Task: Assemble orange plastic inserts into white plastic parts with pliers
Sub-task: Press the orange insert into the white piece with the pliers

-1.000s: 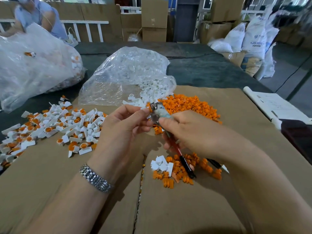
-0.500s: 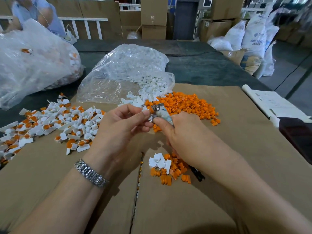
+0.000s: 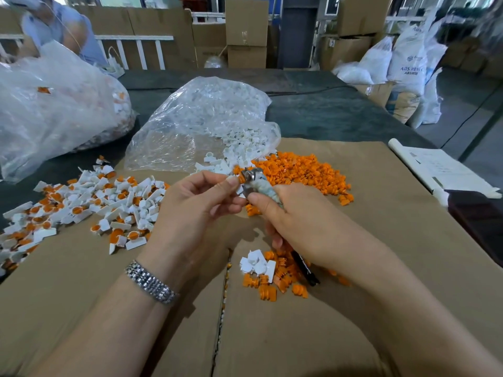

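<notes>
My left hand [image 3: 196,205] pinches a small white part [image 3: 239,188] with an orange insert at the pliers' jaws. My right hand [image 3: 296,221] grips the pliers [image 3: 258,183], whose wrapped head points up-left and whose black handle tip [image 3: 306,269] sticks out below the palm. Loose orange inserts [image 3: 304,170] are heaped just beyond the hands. A few white parts [image 3: 255,263] and orange inserts [image 3: 272,288] lie under my right wrist. Assembled white-and-orange pieces [image 3: 109,202] spread across the left.
A clear bag of white parts [image 3: 201,121] lies open behind the hands. A bigger clear bag [image 3: 54,104] sits far left, with a person [image 3: 62,28] behind it. Brown cardboard [image 3: 381,240] covers the table. Papers [image 3: 441,170] lie at the right edge.
The pliers' handles have closed and slipped further under my right palm. Both hands stay together at the jaws, nearly in the same place.
</notes>
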